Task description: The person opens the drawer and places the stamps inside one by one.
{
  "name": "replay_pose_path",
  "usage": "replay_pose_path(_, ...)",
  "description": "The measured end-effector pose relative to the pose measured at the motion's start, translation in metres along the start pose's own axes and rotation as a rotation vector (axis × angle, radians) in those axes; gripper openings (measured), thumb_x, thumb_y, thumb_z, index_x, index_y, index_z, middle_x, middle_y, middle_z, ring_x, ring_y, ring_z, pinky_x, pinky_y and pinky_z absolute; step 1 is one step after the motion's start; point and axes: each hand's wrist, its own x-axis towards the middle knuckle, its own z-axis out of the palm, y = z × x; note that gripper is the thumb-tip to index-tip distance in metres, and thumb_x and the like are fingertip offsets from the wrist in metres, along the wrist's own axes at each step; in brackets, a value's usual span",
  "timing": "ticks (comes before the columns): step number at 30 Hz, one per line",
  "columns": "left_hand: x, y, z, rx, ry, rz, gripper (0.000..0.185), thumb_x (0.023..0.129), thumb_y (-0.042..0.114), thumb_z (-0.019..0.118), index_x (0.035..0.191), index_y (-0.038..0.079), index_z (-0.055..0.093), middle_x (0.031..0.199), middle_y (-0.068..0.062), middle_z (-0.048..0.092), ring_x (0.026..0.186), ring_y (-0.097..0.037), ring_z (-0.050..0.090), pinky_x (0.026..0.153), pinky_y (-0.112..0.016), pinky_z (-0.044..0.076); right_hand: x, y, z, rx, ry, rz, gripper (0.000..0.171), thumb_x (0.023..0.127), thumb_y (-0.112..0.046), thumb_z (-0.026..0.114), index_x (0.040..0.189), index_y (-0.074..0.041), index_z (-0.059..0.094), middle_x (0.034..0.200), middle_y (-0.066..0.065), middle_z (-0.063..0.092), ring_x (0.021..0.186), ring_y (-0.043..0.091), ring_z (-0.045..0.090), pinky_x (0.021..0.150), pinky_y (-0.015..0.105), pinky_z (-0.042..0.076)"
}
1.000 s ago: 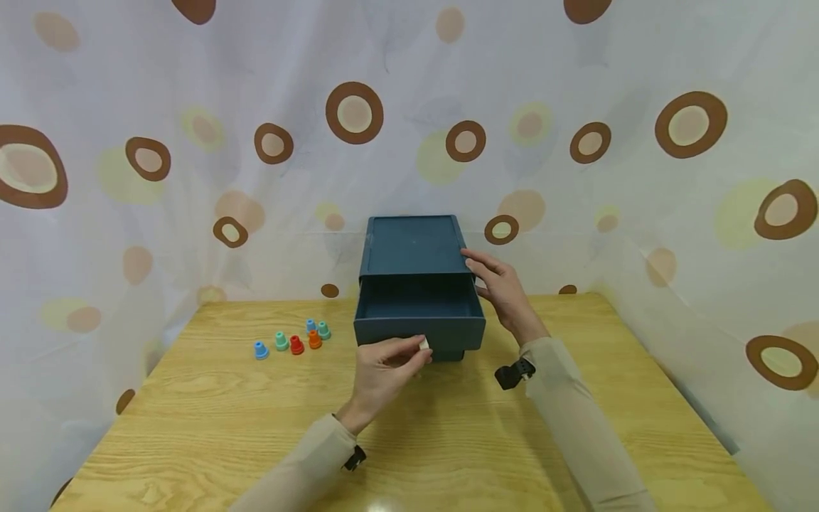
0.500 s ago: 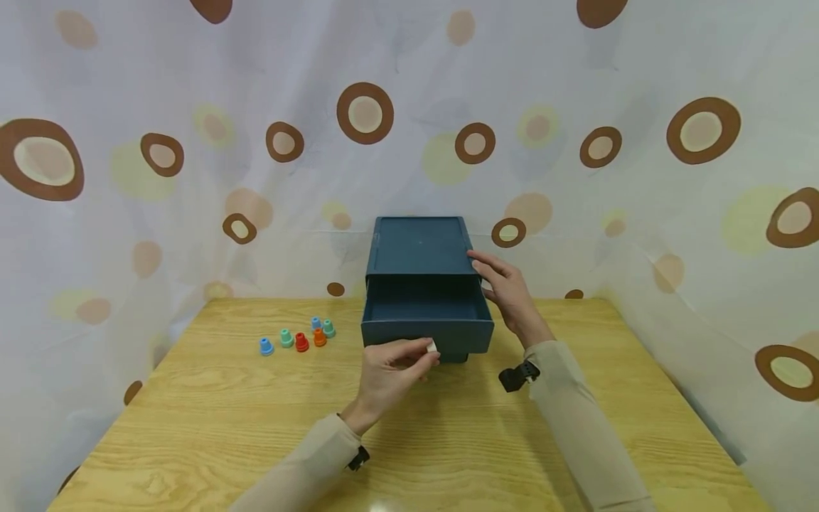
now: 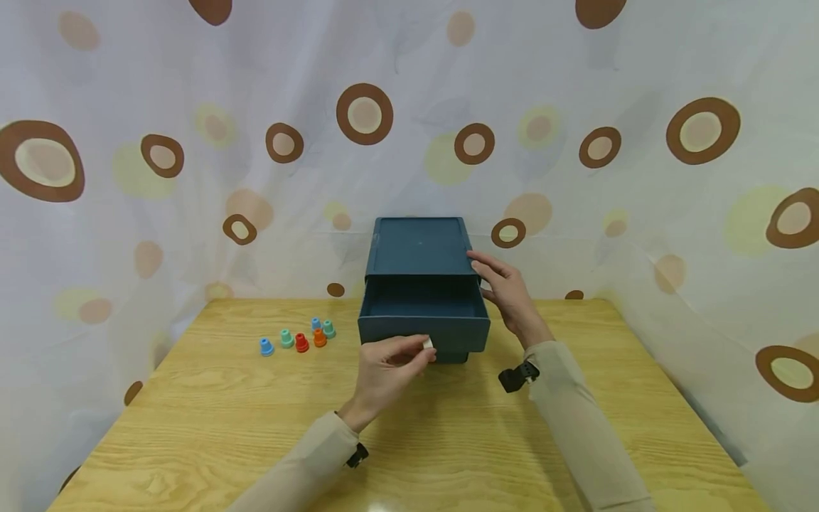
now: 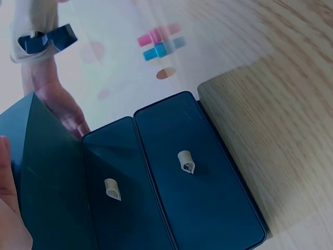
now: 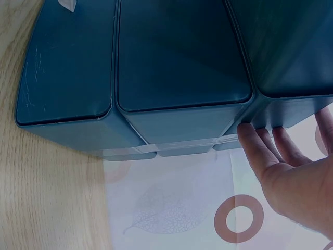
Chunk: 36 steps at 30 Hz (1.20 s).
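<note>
A dark blue drawer cabinet (image 3: 419, 245) stands against the patterned backdrop, its top drawer (image 3: 457, 333) pulled out; no contents show inside. My left hand (image 3: 386, 373) pinches the small white pull tab (image 3: 427, 344) on that drawer's front between thumb and fingers. On the cabinet's right side, my right hand (image 3: 508, 291) rests its extended fingers near the upper edge; in the right wrist view, fingertips (image 5: 247, 130) touch the side wall. Two lower drawers, each with a curled white tab (image 4: 186, 161), are closed in the left wrist view.
Left of the cabinet, several small cone-shaped pieces stand on the wooden table (image 3: 256, 427): a red one (image 3: 301, 343), an orange one (image 3: 319, 338), and others in blue and green. Patterned cloth (image 3: 409, 171) hangs behind and along the sides.
The drawer came out slightly toward me, then slid back in a little over the last half second, my left hand moving with it. The right hand keeps its place on the cabinet.
</note>
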Motion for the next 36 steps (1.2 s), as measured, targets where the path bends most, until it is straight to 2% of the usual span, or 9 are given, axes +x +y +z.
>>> replay_pose_path(6,-0.009,-0.02,0.002,0.001,-0.01,-0.005,0.017,0.081,-0.009,0.073,0.098,-0.01,0.072,0.081,-0.019,0.074,0.058,-0.018,0.068,0.054,-0.028,0.058,0.0,0.002,0.0,-0.004,0.007,0.002,0.05,0.102,-0.036,0.053,0.147,-0.014,0.048,0.16,0.005,0.031,0.148,0.026,0.028,0.117,0.054,0.029)
replay_pose_path(9,-0.011,-0.024,0.001,-0.002,-0.015,0.001,0.016,0.084,-0.003,0.073,0.1,-0.007,0.073,0.082,-0.016,0.074,0.06,-0.013,0.068,0.055,-0.026,0.058,0.001,0.002,0.0,-0.004,0.007,0.004,0.05,0.102,-0.036,0.052,0.147,-0.014,0.048,0.16,0.005,0.03,0.148,0.027,0.027,0.117,0.055,0.028)
replay_pose_path(15,-0.01,-0.025,0.001,-0.015,-0.008,-0.015,0.016,0.083,-0.007,0.073,0.098,-0.007,0.073,0.082,-0.017,0.074,0.058,-0.018,0.068,0.055,-0.028,0.059,0.001,0.003,0.0,0.001,0.01,0.001,0.05,0.102,-0.036,0.053,0.146,-0.014,0.048,0.16,0.005,0.031,0.148,0.027,0.028,0.117,0.055,0.028)
replay_pose_path(21,-0.005,-0.012,0.001,-0.014,-0.006,-0.017,0.018,0.078,-0.016,0.071,0.096,-0.013,0.071,0.08,-0.023,0.072,0.054,-0.027,0.066,0.053,-0.029,0.058,0.0,0.002,0.0,0.004,0.009,0.0,0.05,0.102,-0.035,0.053,0.146,-0.013,0.048,0.16,0.005,0.031,0.148,0.027,0.028,0.117,0.055,0.028)
replay_pose_path(27,0.0,0.005,-0.004,0.008,-0.002,-0.012,0.021,0.077,-0.017,0.072,0.099,-0.014,0.069,0.08,-0.024,0.072,0.057,-0.027,0.068,0.051,-0.031,0.057,0.0,0.002,0.001,0.008,0.01,0.0,0.05,0.102,-0.035,0.052,0.147,-0.013,0.047,0.16,0.005,0.031,0.148,0.027,0.027,0.117,0.055,0.028)
replay_pose_path(31,-0.001,0.008,-0.011,0.03,-0.004,-0.021,0.021,0.078,-0.015,0.072,0.098,-0.013,0.069,0.079,-0.022,0.072,0.058,-0.027,0.069,0.051,-0.032,0.058,0.0,0.002,0.001,0.012,0.011,0.003,0.05,0.102,-0.035,0.052,0.147,-0.014,0.048,0.16,0.005,0.031,0.148,0.027,0.027,0.117,0.055,0.028)
replay_pose_path(36,-0.003,0.01,-0.022,0.089,0.0,-0.029,0.015,0.077,-0.014,0.073,0.092,-0.01,0.071,0.075,-0.02,0.072,0.057,-0.024,0.068,0.053,-0.027,0.057,0.0,0.001,0.001,0.011,0.007,0.001,0.05,0.102,-0.036,0.052,0.147,-0.015,0.047,0.16,0.004,0.031,0.148,0.026,0.027,0.117,0.054,0.028)
